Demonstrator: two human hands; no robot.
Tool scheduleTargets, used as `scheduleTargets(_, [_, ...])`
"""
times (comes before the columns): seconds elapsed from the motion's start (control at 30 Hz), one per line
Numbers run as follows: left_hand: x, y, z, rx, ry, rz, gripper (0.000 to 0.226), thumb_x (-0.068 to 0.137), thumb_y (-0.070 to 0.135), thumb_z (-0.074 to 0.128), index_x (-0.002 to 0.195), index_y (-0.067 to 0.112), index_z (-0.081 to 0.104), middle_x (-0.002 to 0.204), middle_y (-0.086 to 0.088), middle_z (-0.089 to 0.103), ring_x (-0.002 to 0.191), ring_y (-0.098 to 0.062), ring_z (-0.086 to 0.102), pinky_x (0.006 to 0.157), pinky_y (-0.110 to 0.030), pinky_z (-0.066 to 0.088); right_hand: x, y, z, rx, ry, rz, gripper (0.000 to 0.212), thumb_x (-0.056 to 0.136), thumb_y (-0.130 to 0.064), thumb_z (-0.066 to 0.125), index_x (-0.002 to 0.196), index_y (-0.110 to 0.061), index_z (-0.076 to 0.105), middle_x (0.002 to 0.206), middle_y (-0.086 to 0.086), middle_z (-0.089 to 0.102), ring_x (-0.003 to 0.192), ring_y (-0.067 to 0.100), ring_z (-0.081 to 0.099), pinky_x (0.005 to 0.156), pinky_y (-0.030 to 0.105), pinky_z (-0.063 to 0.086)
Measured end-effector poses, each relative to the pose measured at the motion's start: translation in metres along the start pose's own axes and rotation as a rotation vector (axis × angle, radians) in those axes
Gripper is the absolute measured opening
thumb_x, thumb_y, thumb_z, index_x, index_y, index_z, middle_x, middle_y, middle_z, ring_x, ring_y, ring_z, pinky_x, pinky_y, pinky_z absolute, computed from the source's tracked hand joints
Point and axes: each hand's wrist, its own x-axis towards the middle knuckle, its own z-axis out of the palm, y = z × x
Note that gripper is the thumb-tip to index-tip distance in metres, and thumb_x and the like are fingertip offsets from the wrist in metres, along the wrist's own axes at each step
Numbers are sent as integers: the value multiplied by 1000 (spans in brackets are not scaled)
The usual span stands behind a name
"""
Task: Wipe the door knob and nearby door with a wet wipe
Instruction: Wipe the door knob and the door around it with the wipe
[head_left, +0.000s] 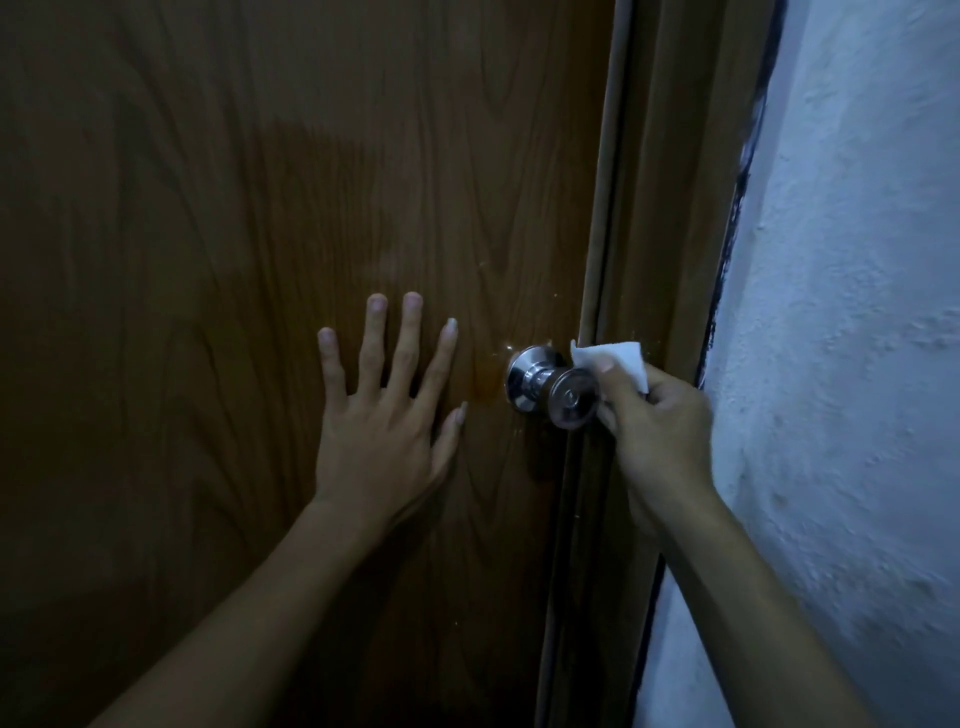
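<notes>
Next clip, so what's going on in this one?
A person is cleaning a door knob. The right hand grips a white wet wipe and holds it against the right side of the shiny metal knob. The left hand lies flat, fingers spread, on the brown wooden door just left of the knob. The door frame and a rough white wall are to the right.

We see a dark brown door patterned with wavy wood grain, its frame a lighter brown. The door knob is shiny silver chrome. The wet wipe is plain white, and the wall pale bluish-white with bumpy texture.
</notes>
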Motion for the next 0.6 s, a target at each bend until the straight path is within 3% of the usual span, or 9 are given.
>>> scheduleTargets(0.07, [0, -1, 1, 3, -4, 3, 73, 94, 55, 27, 153, 18, 7, 160, -19, -1, 146, -39, -5, 113, -65, 2, 3, -7, -8, 57, 52, 59, 17, 89, -27, 63, 73, -29, 69, 75, -9, 73, 86, 13, 69, 74, 31, 57])
scheduleTargets(0.13, [0, -1, 0, 2, -8, -1, 73, 94, 56, 26, 153, 18, 7, 160, -19, -2, 146, -39, -5, 114, -64, 2, 6, -14, -11, -31, 126, -22, 20, 90, -27, 62, 72, -24, 70, 72, -1, 71, 79, 15, 69, 71, 35, 58])
scheduleTargets(0.23, [0, 0, -1, -4, -8, -8, 73, 94, 56, 26, 153, 18, 6, 160, -18, -2, 147, -39, -5, 114, -64, 0, 9, -23, -7, -380, 190, -351, 36, 92, -29, 57, 60, -14, 62, 53, 1, 56, 48, 6, 50, 46, 21, 38])
scheduleTargets(0.3, [0, 0, -2, -9, -7, -5, 72, 94, 55, 26, 153, 18, 7, 160, -18, -1, 147, -39, -5, 114, -64, 1, 9, -27, -1, -608, 90, -446, 35, 94, -30, 54, 63, -15, 61, 51, -4, 50, 44, 5, 43, 43, 21, 30])
scheduleTargets(0.37, [0, -1, -3, -10, -10, 0, 72, 94, 55, 26, 153, 18, 7, 160, -18, -1, 147, -39, -5, 114, -64, 1, 8, -30, 3, -848, 7, -518, 30, 94, -32, 53, 75, -16, 68, 58, -3, 57, 50, 7, 49, 46, 22, 32])
scheduleTargets(0.47, [0, -1, -3, -8, -22, -3, 73, 94, 55, 26, 153, 18, 5, 160, -18, -3, 147, -38, -6, 114, -63, 0, 6, -30, 8, -1007, -110, -578, 28, 95, -33, 50, 95, -14, 70, 79, 7, 68, 67, 19, 61, 58, 32, 50])
scheduleTargets(0.6, [0, 0, -4, -7, -34, -6, 74, 94, 57, 25, 153, 19, 4, 160, -18, -4, 146, -38, -7, 114, -63, -1, 4, -25, 17, -1064, -269, -599, 22, 95, -29, 50, 104, -15, 65, 90, 5, 66, 74, 15, 60, 64, 24, 47])
